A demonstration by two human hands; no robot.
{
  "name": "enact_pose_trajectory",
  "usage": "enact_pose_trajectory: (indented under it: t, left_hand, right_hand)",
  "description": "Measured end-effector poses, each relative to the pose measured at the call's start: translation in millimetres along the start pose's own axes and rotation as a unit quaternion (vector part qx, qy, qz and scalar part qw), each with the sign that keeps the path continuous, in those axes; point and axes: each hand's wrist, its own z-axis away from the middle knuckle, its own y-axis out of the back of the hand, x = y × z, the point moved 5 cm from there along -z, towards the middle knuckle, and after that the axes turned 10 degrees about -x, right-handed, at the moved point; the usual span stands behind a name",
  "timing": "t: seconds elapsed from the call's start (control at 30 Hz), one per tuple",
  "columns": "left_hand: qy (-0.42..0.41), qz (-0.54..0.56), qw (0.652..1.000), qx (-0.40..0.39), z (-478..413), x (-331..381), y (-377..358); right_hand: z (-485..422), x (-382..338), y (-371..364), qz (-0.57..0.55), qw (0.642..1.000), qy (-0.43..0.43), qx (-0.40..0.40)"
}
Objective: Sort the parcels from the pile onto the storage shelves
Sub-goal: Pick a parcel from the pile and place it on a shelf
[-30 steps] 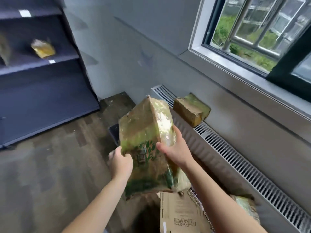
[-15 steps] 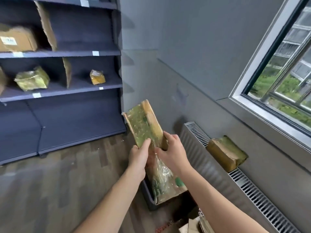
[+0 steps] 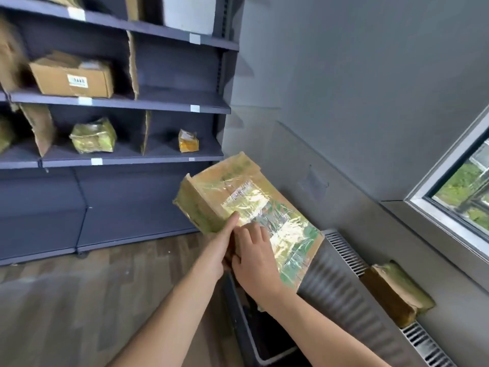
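Cardboard under glossy tape, that's the taped parcel, held up in the air w/ nothing under it.

L to R:
- **Shelves:** storage shelves hold 1 white box at the top tier's right end. 1 brown carton sits toward the mid tier's left end. On the low tier, 1 green-wrapped parcel is mid-shelf and 1 small yellow parcel is near the right end. Blurry bits at the left edge, can't count.
- **Held parcel:** just right of the shelves' right end. Long axis runs from its far end, nearest the shelves, back & right toward the person.
- **Grips:** left grip clamps the near-left edge, thumb on top, fingers hidden below. Right grip touches it, fingers on the top face. Both are full w/ 1 parcel between them. Left is nearer the shelves, so prob. leads.
- **Far right:** 1 more wrapped parcel lies on the radiator grille.
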Motion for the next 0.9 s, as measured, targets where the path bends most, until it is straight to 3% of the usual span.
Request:
enact_pose_trajectory:
  t: [0.23,0.3,0.53,0.73,0.9]
  left_hand:
    - [-0.011,0.074,0.997,0.034,-22,16,55]
    - [-0.019,0.083,0.996,0.04,-30,19,67]
    - [-0.077,0.091,0.991,0.059,-39,52,91]
    - [-0.113,0.088,0.986,0.082,-60,83,96]
    - [-0.143,0.063,0.98,0.124,-78,116,96]
  right_hand:
    - [-46,-9,-7,0.0,0.989,0.095,-0.114]
    - [-60,1,-7,0.009,0.989,0.081,-0.123]
    - [-122,42,10,0.027,0.999,-0.004,-0.02]
    - [-178,64,15,-0.017,0.998,-0.05,-0.032]
    - [-226,89,11,-0.087,0.984,-0.098,-0.118]
